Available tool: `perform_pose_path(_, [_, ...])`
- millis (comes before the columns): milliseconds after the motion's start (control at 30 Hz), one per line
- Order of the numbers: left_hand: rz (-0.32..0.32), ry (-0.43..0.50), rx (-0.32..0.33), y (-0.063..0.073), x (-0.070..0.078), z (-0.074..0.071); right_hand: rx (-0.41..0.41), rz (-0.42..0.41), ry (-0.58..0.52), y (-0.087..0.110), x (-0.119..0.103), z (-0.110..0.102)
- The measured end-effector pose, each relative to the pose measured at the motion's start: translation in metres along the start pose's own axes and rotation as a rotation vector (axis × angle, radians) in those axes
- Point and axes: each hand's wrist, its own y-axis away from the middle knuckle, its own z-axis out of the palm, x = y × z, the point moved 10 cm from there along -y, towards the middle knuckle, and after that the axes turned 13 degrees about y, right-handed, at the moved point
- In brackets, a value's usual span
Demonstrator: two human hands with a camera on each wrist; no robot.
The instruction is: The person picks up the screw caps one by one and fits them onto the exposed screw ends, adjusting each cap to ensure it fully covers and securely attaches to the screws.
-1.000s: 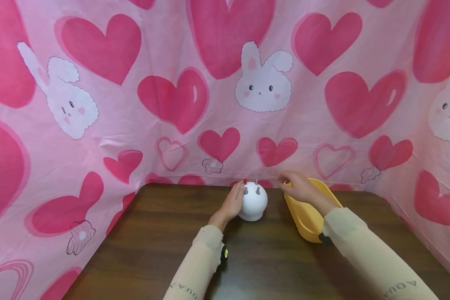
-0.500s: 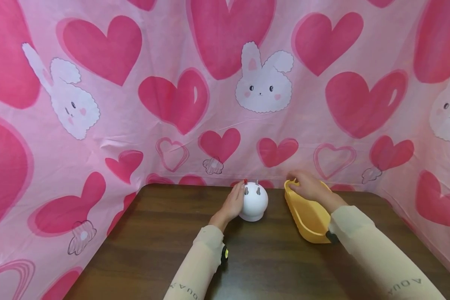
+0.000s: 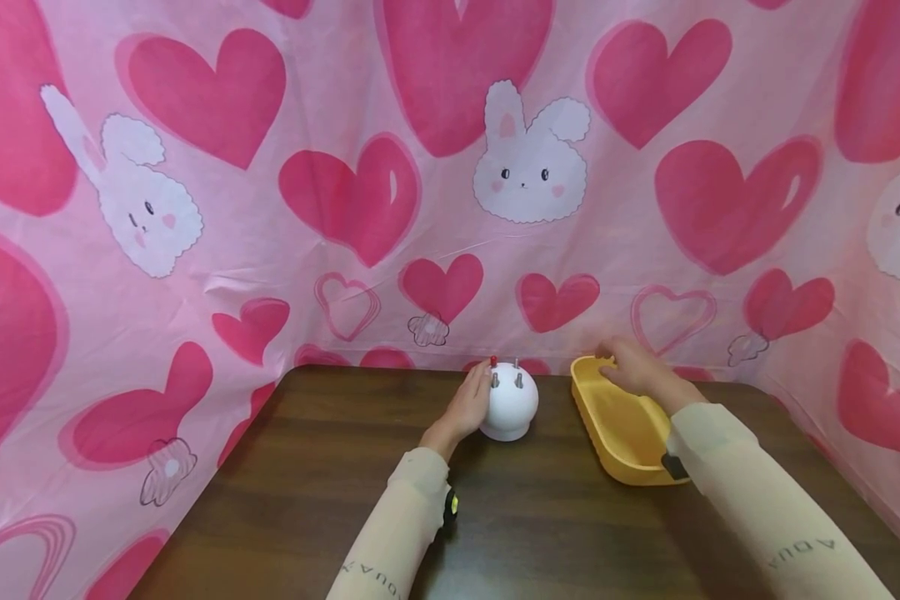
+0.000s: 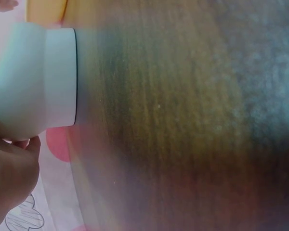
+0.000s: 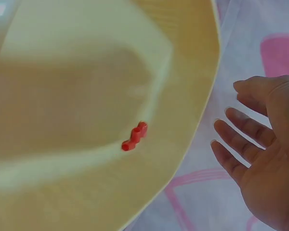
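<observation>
A white ball-shaped object (image 3: 513, 407) on a flat round base stands on the table, with several metal pins (image 3: 519, 381) upright on top. A red cap (image 3: 493, 361) sits on one back pin. My left hand (image 3: 466, 408) rests along the ball's left side, fingers extended; the left wrist view shows its fingertips at the white surface. Over the far end of a yellow tray (image 3: 598, 437) hovers my right hand (image 3: 640, 367). Its fingers are loosely spread and hold nothing in the right wrist view. Small red caps (image 5: 136, 135) lie together inside the tray near its end wall.
The dark wooden table (image 3: 330, 500) ends at a pink cloth backdrop (image 3: 435, 233) printed with hearts and rabbits, which also rises on both sides. The tray stands to the right of the white ball, with a strip of table between them.
My right hand has shifted right, from the tray's left rim to above its far end. The left hand stays at the white ball.
</observation>
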Motion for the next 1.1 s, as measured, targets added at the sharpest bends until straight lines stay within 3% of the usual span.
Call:
perform_pose_path(433, [-0.017,0.019,-0.006,0.0,-0.004,0.0,-0.115,0.063,0.041,0.008,0.028,0.022])
perform_pose_path(833, [-0.014,0.014,0.0,0.002,-0.005,-0.002,-0.144,0.036,0.076,0.007,0.03,0.03])
perform_pose_path(1100, [-0.025,0.015,-0.003,0.001,-0.008,0.0,-0.208,0.061,0.083,0.006,0.032,0.038])
